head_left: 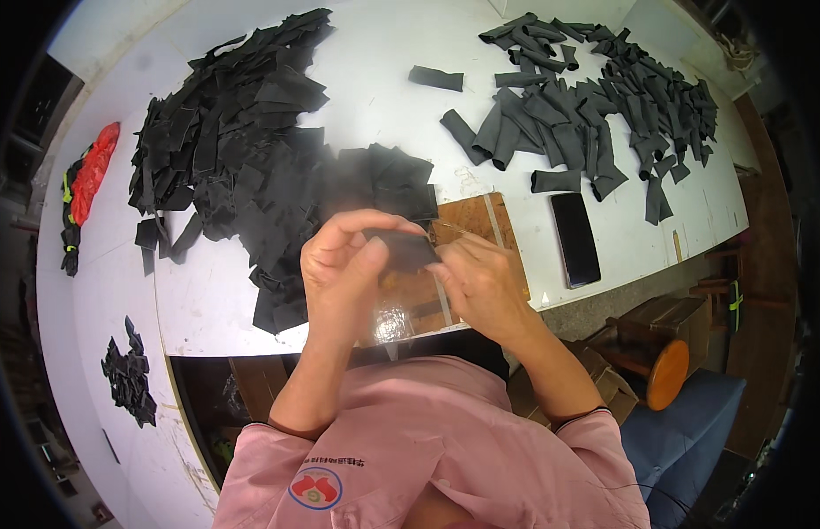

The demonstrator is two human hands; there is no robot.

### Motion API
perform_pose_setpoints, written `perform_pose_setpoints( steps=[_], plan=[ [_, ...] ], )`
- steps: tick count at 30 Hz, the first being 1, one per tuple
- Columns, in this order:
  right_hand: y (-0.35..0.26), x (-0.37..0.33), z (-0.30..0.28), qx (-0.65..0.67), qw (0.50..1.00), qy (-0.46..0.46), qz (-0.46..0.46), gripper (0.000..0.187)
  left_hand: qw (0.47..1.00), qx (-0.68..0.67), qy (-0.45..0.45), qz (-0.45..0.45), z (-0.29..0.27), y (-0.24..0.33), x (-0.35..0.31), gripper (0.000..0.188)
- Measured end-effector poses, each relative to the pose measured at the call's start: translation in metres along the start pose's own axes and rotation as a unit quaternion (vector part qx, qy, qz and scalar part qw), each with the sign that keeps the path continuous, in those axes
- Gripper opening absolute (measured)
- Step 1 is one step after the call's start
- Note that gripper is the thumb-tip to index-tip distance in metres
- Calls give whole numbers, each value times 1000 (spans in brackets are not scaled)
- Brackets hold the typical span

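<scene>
Between my two hands, above the table's near edge, is a small black fabric piece (406, 249). My left hand (346, 264) is closed on its left end, the thumb in front and the fingers curved over the top. At the right end, my right hand (477, 278) pinches the same piece. Motion blurs part of the fabric. Below it lies a brown board (485, 220) with strips of tape. A large heap of flat black fabric pieces (242, 167) spreads to the left of my hands, and rolled black fabric tubes (542, 123) lie at the far right.
A dark phone (575, 240) lies on the white table (374, 97), right of the board. On the left are a red bag (94, 172) and a small black scrap pile (129, 375). Past the right edge stand an orange-topped stool (667, 375), cardboard boxes (670, 319) and a blue seat (683, 432).
</scene>
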State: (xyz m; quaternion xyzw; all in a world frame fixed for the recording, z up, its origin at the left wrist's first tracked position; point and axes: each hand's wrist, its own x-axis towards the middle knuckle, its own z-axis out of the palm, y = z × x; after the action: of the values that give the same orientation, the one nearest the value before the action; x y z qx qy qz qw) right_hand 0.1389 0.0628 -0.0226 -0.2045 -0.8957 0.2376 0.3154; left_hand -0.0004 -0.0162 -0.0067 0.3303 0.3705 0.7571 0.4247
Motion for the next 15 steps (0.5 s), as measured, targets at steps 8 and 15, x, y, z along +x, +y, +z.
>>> perform_pose_setpoints(
  steps=[8, 15],
  plan=[
    [-4, 23, -31, 104, 992, -65, 33, 12, 994, 87, 18, 57, -19, -9, 3, 21],
    [109, 100, -160, 609, 730, 229, 207, 23, 823, 495, 263, 88, -119, -29, 53, 22]
  ],
)
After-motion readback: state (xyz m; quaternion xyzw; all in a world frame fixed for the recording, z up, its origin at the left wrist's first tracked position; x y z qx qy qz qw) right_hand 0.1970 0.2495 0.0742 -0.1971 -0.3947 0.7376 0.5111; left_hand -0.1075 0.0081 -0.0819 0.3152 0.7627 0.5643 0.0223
